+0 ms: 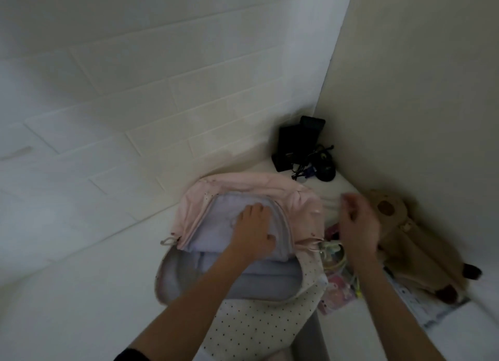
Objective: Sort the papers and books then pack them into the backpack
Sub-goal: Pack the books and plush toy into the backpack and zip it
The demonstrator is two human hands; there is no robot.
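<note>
A pink backpack (pixel 305 207) with a lilac lining lies open on the white surface in the middle of the head view. My left hand (pixel 252 229) rests flat on the lilac inner flap, fingers spread. My right hand (pixel 357 223) hovers blurred just right of the backpack, fingers loosely curled; I cannot tell whether it holds anything. Colourful papers or books (pixel 337 290) lie beside the backpack under my right arm. A printed sheet (pixel 429 306) lies further right.
A tan plush toy (pixel 410 234) lies against the right wall. Black electronic devices with cables (pixel 305 150) sit in the back corner. White brick wall at the left and back. A polka-dot cloth (pixel 256 328) lies below the backpack.
</note>
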